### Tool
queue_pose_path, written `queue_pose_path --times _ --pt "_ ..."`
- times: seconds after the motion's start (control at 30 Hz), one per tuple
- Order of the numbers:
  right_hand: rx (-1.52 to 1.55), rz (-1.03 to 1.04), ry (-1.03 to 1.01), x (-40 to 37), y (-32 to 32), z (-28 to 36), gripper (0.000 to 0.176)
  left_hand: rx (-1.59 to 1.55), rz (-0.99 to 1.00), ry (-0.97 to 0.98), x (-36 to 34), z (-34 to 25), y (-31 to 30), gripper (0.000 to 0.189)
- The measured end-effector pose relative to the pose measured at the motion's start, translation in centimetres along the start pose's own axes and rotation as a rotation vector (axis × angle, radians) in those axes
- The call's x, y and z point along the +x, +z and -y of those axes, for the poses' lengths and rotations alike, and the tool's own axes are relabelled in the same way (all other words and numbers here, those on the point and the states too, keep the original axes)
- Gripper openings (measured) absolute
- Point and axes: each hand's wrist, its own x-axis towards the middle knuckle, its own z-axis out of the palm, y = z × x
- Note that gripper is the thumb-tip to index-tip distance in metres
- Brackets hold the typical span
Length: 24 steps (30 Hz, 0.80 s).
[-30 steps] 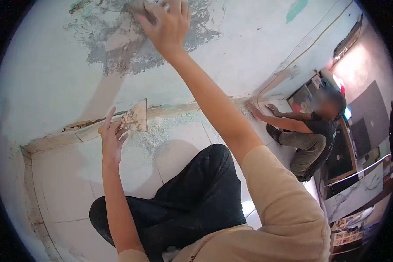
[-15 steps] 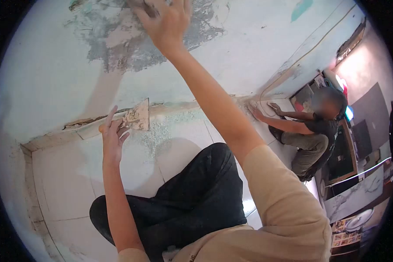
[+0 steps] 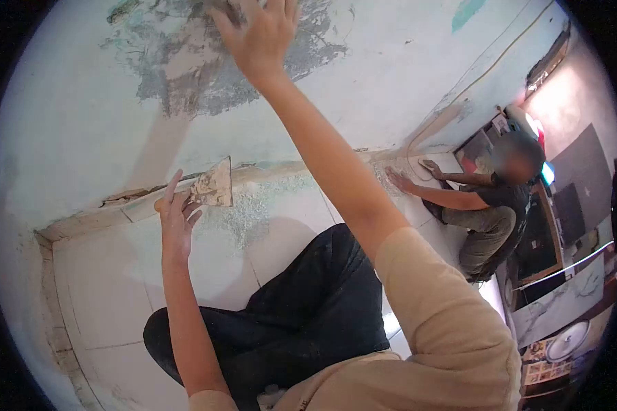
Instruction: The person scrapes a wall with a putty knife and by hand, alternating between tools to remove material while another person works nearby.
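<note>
My left hand (image 3: pixel 178 222) holds a scraper (image 3: pixel 212 188) with a wide, plaster-stained blade by its handle, just above the floor near the foot of the wall. One finger stretches up along the wall side. Higher up, my right hand (image 3: pixel 264 41) reaches onto the rough grey patch (image 3: pixel 219 85) of the pale wall, with fingers spread. Its fingertips lie at the top edge of the view, and something grey seems to be under them, too unclear to name. Scraped debris (image 3: pixel 247 212) lies on the tiles beside the blade.
A co-worker (image 3: pixel 490 198) crouches on the right by the wall, both hands low near the floor. Behind are a dark framed panel (image 3: pixel 538 236), a marbled board (image 3: pixel 562 301) and a round white object (image 3: pixel 567 341). My folded legs (image 3: pixel 308 294) cover part of the floor.
My right hand has shifted slightly on the wall patch. The scraper in my left hand is almost where it was. The co-worker's nearer hand has moved slightly left.
</note>
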Motion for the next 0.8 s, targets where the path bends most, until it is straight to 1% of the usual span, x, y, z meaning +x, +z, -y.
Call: queue_pose_path --times 0.03,0.1,0.13,0.2,0.23,0.27,0.3,0.37,0.43,0.5,0.53,0.67,0.73,0.8 --pt "-0.002 0.000 -0.001 1.5 -0.3 0.6 0.027 0.000 0.003 0.000 -0.1 -0.1 0.2 0.045" --pt "0.024 0.274 0.194 3.6 -1.1 1.9 0.023 0.063 0.011 0.021 -0.4 -0.5 0.3 0.045" --pt "0.022 0.272 0.193 2.8 -0.9 1.5 0.023 0.064 0.014 0.023 -0.3 -0.4 0.3 0.045" --pt "0.029 0.031 -0.009 -0.5 -0.5 0.2 0.027 -0.001 0.002 0.009 0.1 -0.1 -0.1 0.045" --pt "0.032 0.032 -0.010 -2.7 -1.1 0.0 0.027 -0.003 0.000 0.010 -0.1 -0.2 0.1 0.045" --pt "0.054 0.147 -0.034 -5.0 -2.2 0.1 0.026 -0.018 -0.035 0.004 -0.3 -0.3 0.4 0.045" --pt "0.078 0.263 -0.059 -5.6 -3.0 0.5 0.026 -0.035 -0.070 -0.002 -0.5 -0.4 0.5 0.045" --pt "0.088 0.281 -0.089 -5.2 -3.4 0.0 0.024 -0.017 -0.052 -0.003 -0.6 -0.4 0.2 0.045" --pt "0.090 0.295 -0.122 -3.1 -3.0 -0.2 0.023 0.001 -0.027 -0.001 -0.4 -0.4 0.1 0.045" --pt "0.026 0.119 -0.073 0.4 -1.5 -0.5 0.024 0.013 0.003 -0.009 -0.2 -0.3 -0.1 0.045" --pt "0.046 0.048 0.006 1.7 -1.5 0.4 0.026 0.015 0.002 -0.012 -0.2 -0.4 0.0 0.045" --pt "0.024 0.049 -0.022 -1.4 -0.9 0.4 0.027 0.024 -0.003 -0.006 -0.1 -0.5 -0.1 0.045" --pt "0.061 0.211 -0.010 -4.7 -2.1 0.9 0.023 0.009 -0.009 -0.010 -0.1 -0.2 -0.3 0.046" --pt "0.059 0.249 -0.019 -5.0 -2.7 0.9 0.023 -0.040 -0.063 -0.027 -0.2 -0.1 -0.1 0.046"
